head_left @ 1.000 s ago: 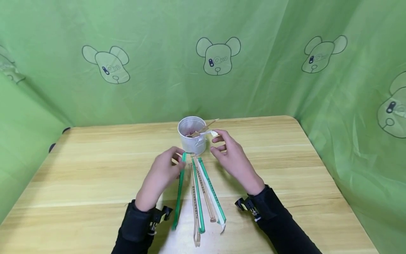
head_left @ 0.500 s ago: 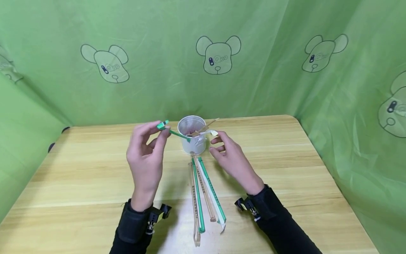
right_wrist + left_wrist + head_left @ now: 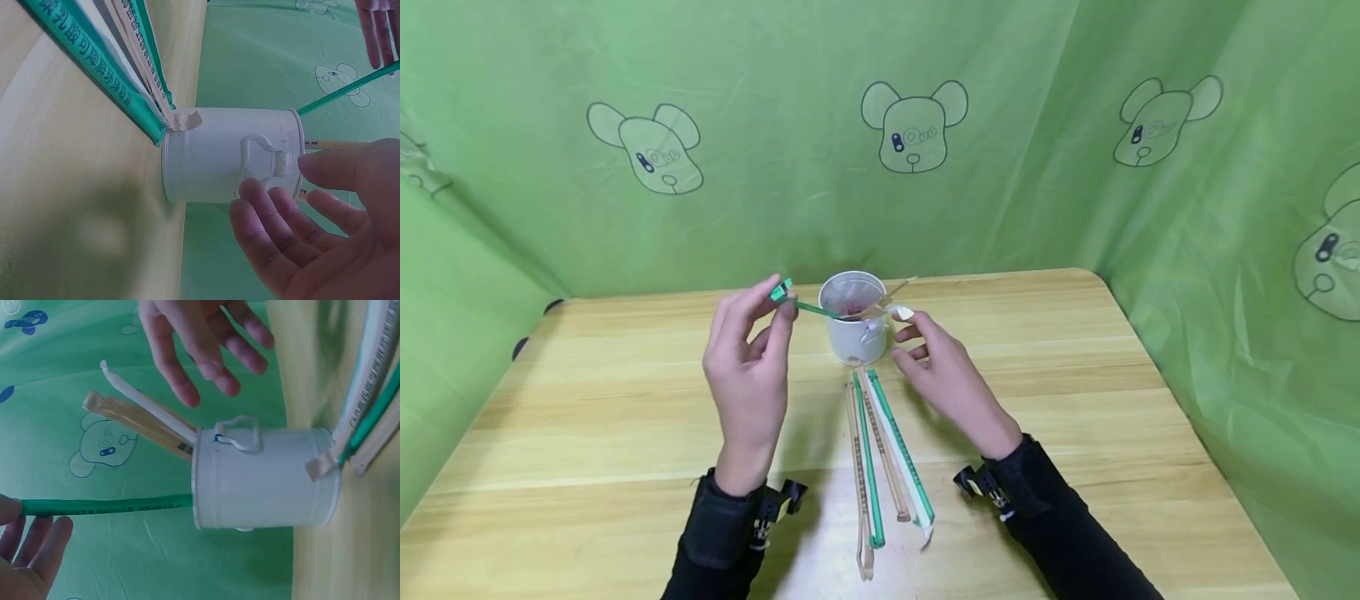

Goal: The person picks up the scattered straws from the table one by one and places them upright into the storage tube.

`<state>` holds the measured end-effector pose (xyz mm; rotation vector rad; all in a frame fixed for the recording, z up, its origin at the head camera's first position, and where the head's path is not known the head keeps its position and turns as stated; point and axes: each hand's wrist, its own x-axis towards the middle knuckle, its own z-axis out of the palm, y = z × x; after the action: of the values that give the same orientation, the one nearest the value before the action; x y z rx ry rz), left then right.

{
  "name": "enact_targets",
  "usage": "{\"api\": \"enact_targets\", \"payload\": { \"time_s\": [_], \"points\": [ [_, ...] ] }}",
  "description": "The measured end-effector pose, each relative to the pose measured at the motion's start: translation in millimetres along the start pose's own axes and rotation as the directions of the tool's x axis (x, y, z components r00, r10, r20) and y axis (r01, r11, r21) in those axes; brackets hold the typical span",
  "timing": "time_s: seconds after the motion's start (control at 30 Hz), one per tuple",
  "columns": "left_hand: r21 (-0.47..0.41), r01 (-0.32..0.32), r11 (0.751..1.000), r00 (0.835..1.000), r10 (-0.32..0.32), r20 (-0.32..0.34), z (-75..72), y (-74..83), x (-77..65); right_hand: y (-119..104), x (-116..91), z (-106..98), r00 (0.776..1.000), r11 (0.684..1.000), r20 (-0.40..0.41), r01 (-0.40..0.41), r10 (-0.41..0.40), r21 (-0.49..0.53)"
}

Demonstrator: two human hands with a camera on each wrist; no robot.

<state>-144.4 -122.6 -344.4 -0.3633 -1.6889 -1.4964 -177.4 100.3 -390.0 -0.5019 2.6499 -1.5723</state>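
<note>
Wood tbl (image 3: 587, 400): L hand (image 3: 747, 367) pinches grn straw (image 3: 106, 506), far end @ pail (image 3: 848, 340); R hand (image 3: 951, 379) loose nr.

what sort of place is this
Probably a makeshift recording booth, though I can't be sure: a green curtain with cartoon animal faces hangs around a wooden table, and a small camera is strapped to each wrist.

Printed green cloth (image 3: 790, 183) hangs behind the wood-grained table (image 3: 587, 425).
</note>
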Motion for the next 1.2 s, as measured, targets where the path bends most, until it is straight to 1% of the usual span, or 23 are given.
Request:
{"api": "enact_targets", "payload": {
  "time_s": [0.1,0.17,0.23,0.27,0.3,0.37,0.43,0.5,0.57,0.63,0.73,0.8,0.87,0.93,1.0,1.03,1.1,1.17,1.2],
  "points": [
    [0.079,0.021,0.997,0.999,-0.024,0.03,-0.6,-4.7,-1.4,-1.0,-0.2,0.0,1.0,1.0,0.006,-0.003,0.003,0.002],
    [0.134,0.06,0.989,0.995,-0.07,0.07,-1.1,-8.3,-2.3,-1.4,0.0,0.3,1.0,1.0,0.013,-0.005,0.005,0.003],
    [0.186,0.116,0.976,0.982,-0.141,0.125,-1.6,-11.3,-3.0,-1.2,0.1,0.9,1.0,1.0,0.023,-0.002,0.002,0.005],
    [0.215,0.149,0.965,0.97,-0.185,0.158,-1.9,-12.4,-3.4,-0.9,0.2,1.5,1.0,1.0,0.029,-0.006,0.006,0.004],
    [0.243,0.18,0.953,0.955,-0.228,0.188,-2.1,-13.2,-3.6,-0.6,0.4,2.2,0.999,1.0,0.037,-0.013,0.013,0.003],
    [0.291,0.237,0.927,0.919,-0.311,0.242,-3.1,-13.9,-4.4,0.4,0.1,4.3,0.997,0.999,0.064,-0.038,0.038,-0.005],
    [0.334,0.279,0.9,0.884,-0.377,0.276,-4.3,-14.1,-5.1,1.6,-0.9,7.2,0.992,0.997,0.103,-0.069,0.071,-0.024],
    [0.362,0.316,0.877,0.854,-0.429,0.295,-5.6,-14.3,-5.3,3.3,-1.8,11.0,0.984,0.994,0.146,-0.1,0.107,-0.053],
    [0.394,0.347,0.851,0.822,-0.478,0.309,-7.1,-14.3,-5.5,4.2,-3.4,15.7,0.975,0.988,0.18,-0.117,0.134,-0.102],
    [0.426,0.36,0.83,0.793,-0.513,0.329,-8.2,-14.5,-5.6,6.0,-5.3,21.3,0.968,0.979,0.195,-0.131,0.16,-0.154],
    [0.488,0.355,0.797,0.744,-0.557,0.369,-9.1,-15.5,-6.6,7.8,-8.3,29.9,0.964,0.964,0.195,-0.138,0.184,-0.227],
    [0.527,0.338,0.78,0.713,-0.577,0.397,-9.2,-16.9,-7.7,9.0,-10.4,34.7,0.961,0.957,0.195,-0.143,0.195,-0.253],
    [0.567,0.327,0.756,0.676,-0.607,0.419,-8.9,-18.4,-9.0,9.2,-11.7,38.2,0.959,0.951,0.196,-0.145,0.202,-0.272],
    [0.597,0.324,0.734,0.641,-0.634,0.432,-8.9,-19.2,-10.3,9.1,-12.5,40.8,0.958,0.946,0.194,-0.152,0.213,-0.288],
    [0.621,0.321,0.715,0.61,-0.658,0.441,-8.9,-19.6,-11.7,8.8,-12.9,42.8,0.956,0.938,0.185,-0.165,0.229,-0.306],
    [0.632,0.319,0.706,0.597,-0.667,0.445,-9.2,-19.7,-12.5,8.5,-13.0,43.7,0.955,0.934,0.18,-0.172,0.236,-0.313],
    [0.654,0.3,0.694,0.578,-0.678,0.454,-9.4,-19.7,-13.7,7.5,-13.5,45.6,0.957,0.926,0.16,-0.179,0.243,-0.333],
    [0.668,0.277,0.691,0.565,-0.679,0.468,-9.3,-19.7,-14.7,6.6,-14.3,47.8,0.96,0.919,0.138,-0.185,0.245,-0.348],
    [0.671,0.267,0.691,0.563,-0.677,0.474,-9.3,-19.7,-15.1,6.3,-14.8,48.9,0.961,0.916,0.127,-0.186,0.245,-0.355]
  ]
}}
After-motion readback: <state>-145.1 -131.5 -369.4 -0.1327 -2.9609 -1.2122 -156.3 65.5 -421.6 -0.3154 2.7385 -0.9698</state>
